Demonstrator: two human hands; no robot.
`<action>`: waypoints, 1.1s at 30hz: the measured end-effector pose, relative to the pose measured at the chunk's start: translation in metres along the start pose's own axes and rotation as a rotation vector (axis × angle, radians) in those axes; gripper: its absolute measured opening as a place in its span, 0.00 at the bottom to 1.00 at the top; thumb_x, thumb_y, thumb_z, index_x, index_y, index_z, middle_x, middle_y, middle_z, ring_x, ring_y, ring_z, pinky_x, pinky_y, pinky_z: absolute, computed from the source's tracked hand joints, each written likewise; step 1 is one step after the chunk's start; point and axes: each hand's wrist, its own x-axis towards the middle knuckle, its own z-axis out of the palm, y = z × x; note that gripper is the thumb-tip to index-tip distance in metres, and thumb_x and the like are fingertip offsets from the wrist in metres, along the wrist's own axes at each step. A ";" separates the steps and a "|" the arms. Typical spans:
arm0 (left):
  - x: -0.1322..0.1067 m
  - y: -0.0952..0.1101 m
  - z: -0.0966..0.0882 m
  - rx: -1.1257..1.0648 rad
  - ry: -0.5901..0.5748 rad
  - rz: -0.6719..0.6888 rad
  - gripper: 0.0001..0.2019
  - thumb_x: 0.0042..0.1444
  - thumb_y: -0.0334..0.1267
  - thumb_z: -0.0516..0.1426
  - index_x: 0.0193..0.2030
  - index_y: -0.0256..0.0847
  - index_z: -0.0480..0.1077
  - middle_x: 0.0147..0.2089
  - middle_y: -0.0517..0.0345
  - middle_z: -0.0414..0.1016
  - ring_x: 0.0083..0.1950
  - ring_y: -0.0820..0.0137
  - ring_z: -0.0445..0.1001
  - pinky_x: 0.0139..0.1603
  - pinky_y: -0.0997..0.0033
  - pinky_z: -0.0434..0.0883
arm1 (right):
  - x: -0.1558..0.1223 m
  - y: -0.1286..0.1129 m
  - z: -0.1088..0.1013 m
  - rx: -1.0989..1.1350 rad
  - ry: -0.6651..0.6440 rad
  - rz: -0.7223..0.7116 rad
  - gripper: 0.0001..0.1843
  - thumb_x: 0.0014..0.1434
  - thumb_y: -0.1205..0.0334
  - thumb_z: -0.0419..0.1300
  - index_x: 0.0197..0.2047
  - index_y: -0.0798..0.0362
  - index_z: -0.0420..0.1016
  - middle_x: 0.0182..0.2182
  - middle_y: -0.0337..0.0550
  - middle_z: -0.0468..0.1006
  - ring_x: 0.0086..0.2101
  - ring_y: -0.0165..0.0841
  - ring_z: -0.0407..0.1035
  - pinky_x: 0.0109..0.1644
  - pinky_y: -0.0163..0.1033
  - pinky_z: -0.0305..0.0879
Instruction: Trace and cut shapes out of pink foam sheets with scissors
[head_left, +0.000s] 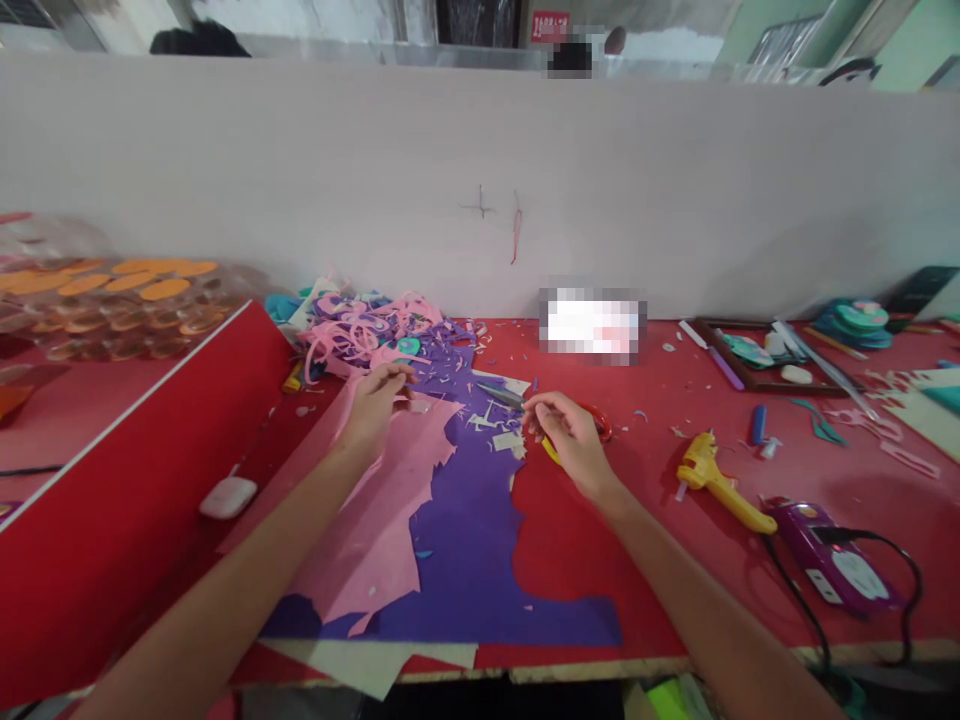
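The fingertips of the left hand (375,400) are drawn together in a pinch at the upper edge of the pink sheet (382,500); whether they grip the sheet itself or a loose bit of it is too small to tell. The fingers of the right hand (570,435) are curled through the red handles of the scissors (501,394), whose grey blades point left toward the other hand and appear closed, lying low over the white snippets. The pink sheet lies ragged-edged on a purple sheet (465,540), both on the red table (660,400), with a heap of pink and purple offcuts (375,330) just beyond. This looks like a pause between cuts. A further cut would call for opening the blades and bringing the pinched edge between them, held taut.
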 end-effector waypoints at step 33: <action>-0.029 -0.022 0.008 0.451 -0.026 0.341 0.10 0.65 0.42 0.53 0.43 0.42 0.74 0.28 0.62 0.68 0.26 0.74 0.62 0.29 0.74 0.60 | -0.030 0.031 -0.116 -0.736 0.087 0.078 0.31 0.53 0.57 0.66 0.61 0.48 0.72 0.39 0.45 0.82 0.24 0.33 0.67 0.32 0.43 0.69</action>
